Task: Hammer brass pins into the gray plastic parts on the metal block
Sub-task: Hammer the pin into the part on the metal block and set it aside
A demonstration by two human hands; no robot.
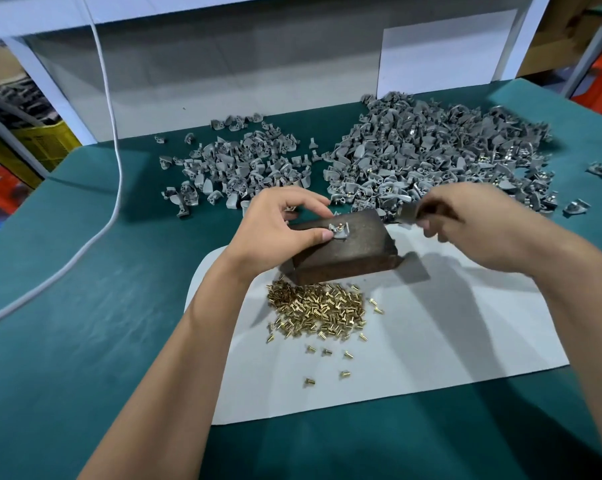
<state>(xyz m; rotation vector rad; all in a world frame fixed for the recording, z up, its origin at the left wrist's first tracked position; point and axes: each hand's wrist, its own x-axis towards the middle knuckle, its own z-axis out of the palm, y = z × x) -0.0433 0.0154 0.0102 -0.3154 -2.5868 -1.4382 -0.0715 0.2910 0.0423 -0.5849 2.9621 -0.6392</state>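
Cable is trailing across the green table at far left. Next, my left hand is pinching a gray part between thumb and forefinger, steadying it on the block, a pin standing upright in it. Loose pins are lying just below on white paper. To the right, my right hand is gripping a blurred tool. Gray piles are sitting behind.
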